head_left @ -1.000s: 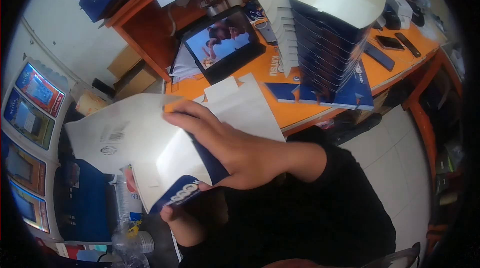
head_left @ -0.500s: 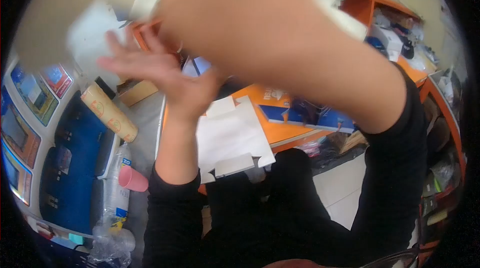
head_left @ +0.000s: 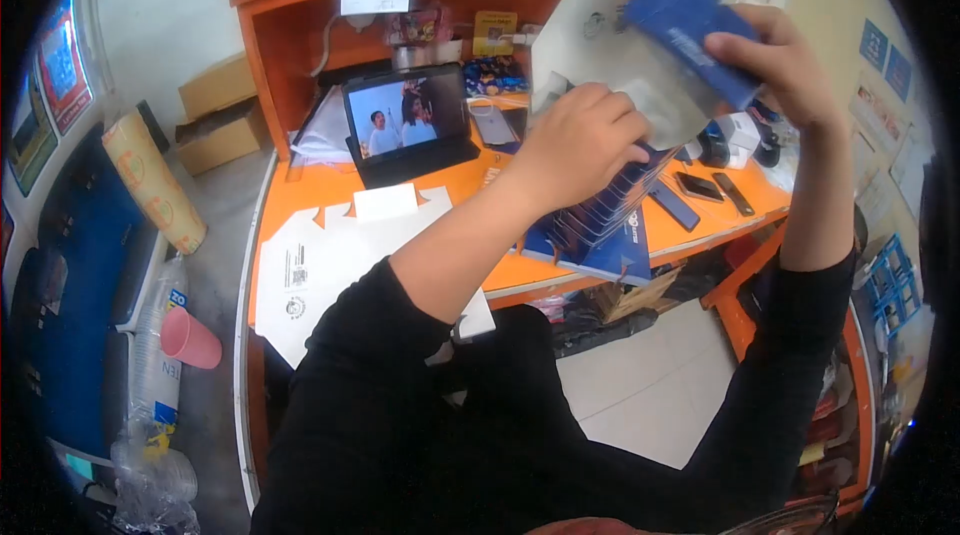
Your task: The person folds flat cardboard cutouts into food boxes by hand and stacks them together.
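Observation:
A cardboard box blank [head_left: 575, 30], white inside and blue outside, is raised above the right side of the desk. My right hand [head_left: 780, 60] is closed on its folded blue flap, the thumb lying across the blue face. At the lower part of the same blank, my left hand [head_left: 590, 140] has its fingers curled against the white side; its fingertips are partly hidden. Beneath the hands lies a stack of blue cardboard blanks [head_left: 590, 225]. Another blank, white side up [head_left: 335, 270], lies flat on the desk's left, partly behind my left forearm.
On the orange desk [head_left: 320, 185] stands a tablet [head_left: 410, 120] showing a video. Phones [head_left: 695, 187] lie at the right. Left of the desk are an open carton [head_left: 225, 120], a patterned roll [head_left: 155, 185] and a pink cup [head_left: 190, 338].
My right arm, which crossed the view, has swung to the right. My left hand went from spread fingers to curled against the raised blank. The view has shifted, bringing the tablet into sight.

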`<state>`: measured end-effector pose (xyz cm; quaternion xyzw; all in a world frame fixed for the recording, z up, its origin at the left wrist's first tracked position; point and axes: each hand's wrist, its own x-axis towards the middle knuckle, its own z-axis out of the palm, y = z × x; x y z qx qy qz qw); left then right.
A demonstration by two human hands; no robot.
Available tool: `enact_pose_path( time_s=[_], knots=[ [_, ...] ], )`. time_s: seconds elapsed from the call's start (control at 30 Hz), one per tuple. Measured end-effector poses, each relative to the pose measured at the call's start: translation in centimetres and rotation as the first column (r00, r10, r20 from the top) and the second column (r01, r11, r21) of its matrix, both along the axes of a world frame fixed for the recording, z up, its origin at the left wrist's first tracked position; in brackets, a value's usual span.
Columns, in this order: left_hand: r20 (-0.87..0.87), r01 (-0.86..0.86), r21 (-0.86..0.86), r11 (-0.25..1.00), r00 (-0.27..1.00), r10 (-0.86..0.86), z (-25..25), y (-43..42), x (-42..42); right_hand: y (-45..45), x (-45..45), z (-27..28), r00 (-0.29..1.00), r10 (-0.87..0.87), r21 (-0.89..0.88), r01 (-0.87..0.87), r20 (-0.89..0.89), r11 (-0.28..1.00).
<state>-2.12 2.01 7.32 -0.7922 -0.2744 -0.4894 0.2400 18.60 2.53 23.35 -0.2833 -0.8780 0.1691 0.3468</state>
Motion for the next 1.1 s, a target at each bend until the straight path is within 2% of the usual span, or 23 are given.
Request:
enact_pose_path(
  time_s=[0.07,0.1,0.13,0.23,0.37,0.47,0.5,0.6,0.73,0.77,0.87,0.9,0.93,0.97,1.0,1.07,1.1],
  knots=[
    [0.034,0.025,-0.006,1.0,0.999,-0.025,-0.3,0.2,0.4,2.4,-0.7,-1.5,0.992,0.012,0.05,-0.018,0.125,0.999],
    [0.042,0.032,-0.01,0.999,0.999,-0.032,-0.5,0.2,0.5,2.6,-1.4,-2.3,0.985,-0.022,0.044,0.015,0.17,0.999],
    [0.049,0.038,-0.012,0.999,0.998,-0.038,-0.5,0.3,0.5,2.2,-2.1,-2.9,0.959,-0.135,0.102,0.113,0.249,0.988],
    [0.082,0.054,0.02,0.998,0.995,-0.056,-0.9,0.1,0.9,0.9,-3.9,-4.3,0.878,-0.185,0.241,0.083,0.441,0.967],
    [0.146,0.117,0.028,0.993,0.982,-0.119,-1.1,0.5,0.9,1.1,-4.7,-5.7,0.867,-0.282,0.331,0.146,0.411,0.932],
    [0.169,0.148,0.023,0.989,0.974,-0.15,-1.2,0.7,0.5,1.2,-5.0,-7.3,0.899,-0.311,0.445,0.153,0.307,0.882],
    [0.173,0.143,0.007,0.99,0.975,-0.142,-1.2,0.6,0.4,1.6,-4.9,-7.6,0.897,-0.295,0.412,0.144,0.33,0.9],
    [0.183,0.141,0.023,0.99,0.973,-0.143,-1.3,0.8,0.5,0.2,-4.6,-8.3,0.955,-0.172,0.28,0.101,0.241,0.955],
    [0.189,0.134,0.047,0.99,0.972,-0.141,-2.0,1.7,0.5,-0.3,-4.9,-9.6,0.908,-0.264,0.368,0.135,0.327,0.92],
    [0.18,0.136,0.041,0.99,0.974,-0.141,-2.3,1.8,0.4,-0.3,-4.8,-9.2,0.889,-0.237,0.29,0.126,0.391,0.949],
    [0.186,0.119,0.04,0.992,0.975,-0.124,-1.8,0.0,-0.3,-0.5,-4.8,-10.6,0.983,-0.125,0.392,0.063,0.135,0.918],
    [0.207,0.102,0.055,0.993,0.972,-0.111,-1.6,-1.2,-0.5,-0.4,-4.4,-10.8,0.998,-0.033,0.511,0.001,0.054,0.86],
    [0.228,0.083,0.069,0.994,0.969,-0.097,-1.6,-2.6,-0.8,-0.1,-4.5,-11.3,0.993,0.083,0.666,-0.009,-0.079,0.746],
    [0.209,0.084,0.01,0.996,0.974,-0.084,-2.1,-4.2,-1.8,-0.5,-4.3,-12.0,0.977,0.124,0.696,0.032,-0.174,0.717],
    [0.165,0.082,-0.129,0.988,0.984,-0.061,-2.8,-6.2,-3.1,-1.4,-4.0,-13.1,0.949,0.167,0.719,0.082,-0.269,0.69],
    [0.063,0.064,-0.395,0.916,0.997,-0.042,-4.2,-10.3,-6.4,-3.7,-2.8,-16.9,0.928,0.223,0.682,0.043,-0.297,0.73],
    [-0.009,0.003,-0.559,0.829,1.0,-0.01,-5.1,-12.2,-8.1,-4.3,-2.8,-18.5,0.916,0.342,0.639,-0.135,-0.211,0.757]
  ],
)
